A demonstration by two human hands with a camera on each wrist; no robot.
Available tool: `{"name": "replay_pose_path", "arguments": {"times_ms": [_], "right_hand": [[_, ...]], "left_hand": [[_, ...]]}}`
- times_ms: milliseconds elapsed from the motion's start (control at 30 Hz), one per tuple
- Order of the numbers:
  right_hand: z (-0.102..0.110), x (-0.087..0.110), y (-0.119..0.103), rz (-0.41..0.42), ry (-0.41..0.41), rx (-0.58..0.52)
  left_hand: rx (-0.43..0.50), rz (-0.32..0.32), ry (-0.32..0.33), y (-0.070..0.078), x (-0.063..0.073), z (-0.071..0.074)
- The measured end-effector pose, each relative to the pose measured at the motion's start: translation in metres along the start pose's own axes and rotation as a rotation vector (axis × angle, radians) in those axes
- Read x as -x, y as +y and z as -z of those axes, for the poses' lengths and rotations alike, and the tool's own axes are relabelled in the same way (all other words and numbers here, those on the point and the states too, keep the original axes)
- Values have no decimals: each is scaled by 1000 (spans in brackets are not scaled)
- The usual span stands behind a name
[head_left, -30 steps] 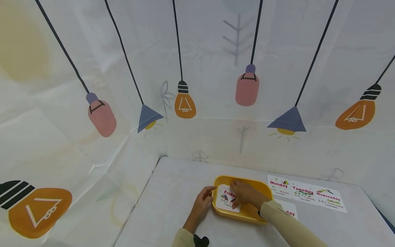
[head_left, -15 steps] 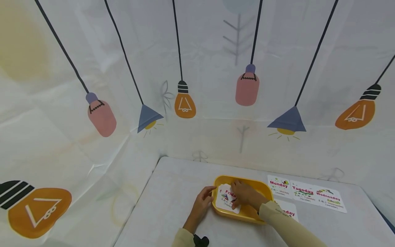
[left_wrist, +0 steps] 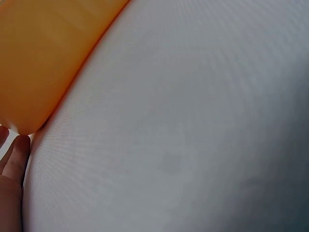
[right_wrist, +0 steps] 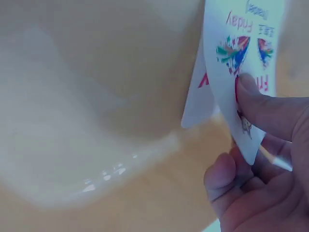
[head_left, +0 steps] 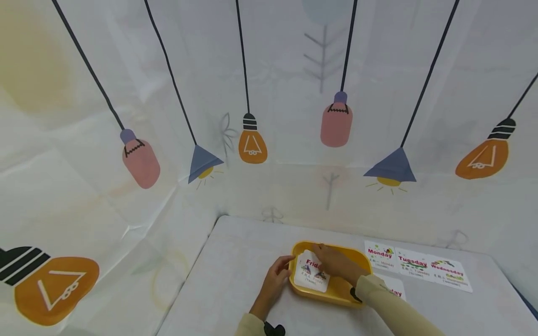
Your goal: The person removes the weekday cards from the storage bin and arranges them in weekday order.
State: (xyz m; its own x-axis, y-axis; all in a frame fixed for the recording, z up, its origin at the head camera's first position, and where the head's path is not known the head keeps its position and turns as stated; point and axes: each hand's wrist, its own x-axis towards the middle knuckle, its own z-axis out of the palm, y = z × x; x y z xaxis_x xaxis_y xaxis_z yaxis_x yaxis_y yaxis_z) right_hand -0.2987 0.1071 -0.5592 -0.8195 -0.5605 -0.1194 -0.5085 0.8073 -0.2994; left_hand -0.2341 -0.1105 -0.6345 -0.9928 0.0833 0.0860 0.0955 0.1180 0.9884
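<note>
My right hand (head_left: pixel 336 262) is over the yellow tray (head_left: pixel 323 300), pinching a white Friday card (head_left: pixel 310 279) between thumb and fingers. In the right wrist view the Friday card (right_wrist: pixel 263 24) is bent and lifted at its edge, the thumb pressed on its printed face. Behind it shows part of another white card (right_wrist: pixel 194 101) with red print. My left hand (head_left: pixel 273 279) rests at the tray's left end, fingertips on the rim. The left wrist view catches only a few fingers (left_wrist: pixel 17 157) against the outside of the tray (left_wrist: pixel 53 58).
To the tray's right, the Monday card (head_left: pixel 380 255), Tuesday card (head_left: pixel 414 264) and Wednesday card (head_left: pixel 450 274) lie in a row on the white table (head_left: pixel 235 252). Another card (head_left: pixel 394 283) below them is partly hidden by the right sleeve. A printed wall sheet (head_left: pixel 286 186) stands behind.
The Friday card has shifted slightly in my right hand, and the card edge that peeked out behind its top left no longer shows. The left hand stays at the rim.
</note>
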Motion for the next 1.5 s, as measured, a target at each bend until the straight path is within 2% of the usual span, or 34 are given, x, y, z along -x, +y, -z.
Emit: {"name": "replay_pose_path", "arguments": {"times_ms": [133,367,600,700,833,1033,1200,1267,1500], "right_hand": [[3,1,4,-32,-18,-91],[13,7,10,54,107,-175],[18,14,20,2,185,-436],[22,17,24,-13,211,-512],[24,25,29,-8,199,-552],[28,40,37,26,107,-598],[32,54,46,56,95,-670],[33,59,50,32,111,-680],[44,82,68,-139,203,-767]], "left_hand": [[3,-10,-4,-2,1,0],[6,-23,-15,0,2,0],[-1,-17,-13,3,1,0],[-5,-19,-11,3,0,0],[-11,-16,-5,2,0,0],[-11,-2,-2,2,1,1],[-9,-8,0,4,3,1],[-4,-9,-1,5,3,0],[-1,-9,-5,7,4,-1]]}}
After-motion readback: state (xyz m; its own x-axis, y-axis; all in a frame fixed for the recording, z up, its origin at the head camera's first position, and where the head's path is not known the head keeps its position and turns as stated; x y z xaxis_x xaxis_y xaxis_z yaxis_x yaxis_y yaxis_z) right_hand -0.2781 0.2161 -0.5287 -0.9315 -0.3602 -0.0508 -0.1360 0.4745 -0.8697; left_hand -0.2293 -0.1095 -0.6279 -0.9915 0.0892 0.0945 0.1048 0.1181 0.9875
